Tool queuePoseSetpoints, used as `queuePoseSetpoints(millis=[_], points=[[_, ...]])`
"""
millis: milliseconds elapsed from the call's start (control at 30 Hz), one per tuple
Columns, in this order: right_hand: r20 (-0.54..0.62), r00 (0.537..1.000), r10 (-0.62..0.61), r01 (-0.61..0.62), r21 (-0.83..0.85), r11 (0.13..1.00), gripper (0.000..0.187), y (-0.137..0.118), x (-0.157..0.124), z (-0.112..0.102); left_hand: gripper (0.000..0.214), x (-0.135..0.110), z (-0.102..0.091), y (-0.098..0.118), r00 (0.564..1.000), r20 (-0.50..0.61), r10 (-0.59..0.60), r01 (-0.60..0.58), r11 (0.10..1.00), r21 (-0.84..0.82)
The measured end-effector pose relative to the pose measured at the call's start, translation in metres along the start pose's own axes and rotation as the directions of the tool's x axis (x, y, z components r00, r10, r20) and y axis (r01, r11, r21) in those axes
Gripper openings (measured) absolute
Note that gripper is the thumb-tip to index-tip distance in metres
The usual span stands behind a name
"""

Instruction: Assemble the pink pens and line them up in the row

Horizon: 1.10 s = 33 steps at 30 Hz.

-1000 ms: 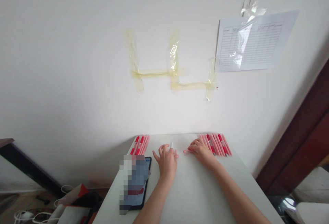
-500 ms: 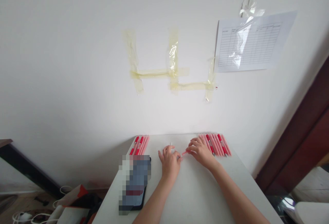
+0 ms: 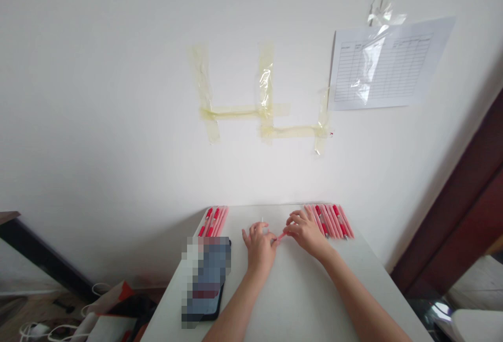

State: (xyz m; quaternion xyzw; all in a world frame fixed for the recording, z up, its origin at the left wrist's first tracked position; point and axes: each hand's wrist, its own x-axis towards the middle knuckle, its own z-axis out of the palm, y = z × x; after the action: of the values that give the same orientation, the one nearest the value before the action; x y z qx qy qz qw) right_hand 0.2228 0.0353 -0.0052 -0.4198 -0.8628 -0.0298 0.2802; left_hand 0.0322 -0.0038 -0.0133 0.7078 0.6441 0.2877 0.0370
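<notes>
two-handed work on the pink piece (image 3: 280,237), low over the white surface (image 3: 306,300). for a good result, i judge the grip should be light and close to each end, with both wrists level so the piece lies straight between the hands; any push or turn is best made slowly along its length, since a thin part like this would probably slip or bend under side load. resting the hands near the surface should help steady it.

position: the pink piece spans the short gap between the left hand (image 3: 260,250) and the right hand (image 3: 307,233), slightly slanted, its right end higher in view. left hand: thumb and forefinger pinched at its left end, other fingers spread. right hand: fingertips pinched on its right end, knuckles arched. whether it is one part or two meeting end to end is too small to tell.

nearby: a thin pale piece (image 3: 262,220) just beyond the left hand; right row (image 3: 332,221) of pens just beside the right hand; left row (image 3: 214,221) farther off, past the phone (image 3: 212,311), which is partly blurred out.
</notes>
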Motion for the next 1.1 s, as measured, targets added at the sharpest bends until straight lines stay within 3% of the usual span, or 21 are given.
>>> queuePoseSetpoints(millis=[267, 533, 833, 1100], points=[[0.008, 1.0, 0.017, -0.017, -0.003, 1.0, 0.02, 0.0, 0.0, -0.002, 0.007, 0.0, -0.001, 0.0, 1.0, -0.017, 0.009, -0.009, 1.0, 0.005], [-0.039, 0.996, 0.085, -0.086, -0.037, 0.996, 0.022, 0.018, -0.005, 0.004, 0.007, -0.001, -0.004, 0.003, 0.999, -0.046, -0.008, 0.009, 1.0, 0.025], [0.054, 0.992, 0.112, -0.113, 0.003, 0.994, 0.02, 0.006, -0.004, 0.002, 0.004, 0.002, 0.001, -0.002, 0.997, -0.073, -0.013, 0.016, 0.999, 0.045], [0.111, 0.986, 0.124, -0.13, 0.043, 0.991, 0.037, -0.001, -0.003, 0.003, 0.004, 0.005, 0.002, -0.003, 0.996, -0.088, -0.021, 0.027, 0.997, 0.066]])
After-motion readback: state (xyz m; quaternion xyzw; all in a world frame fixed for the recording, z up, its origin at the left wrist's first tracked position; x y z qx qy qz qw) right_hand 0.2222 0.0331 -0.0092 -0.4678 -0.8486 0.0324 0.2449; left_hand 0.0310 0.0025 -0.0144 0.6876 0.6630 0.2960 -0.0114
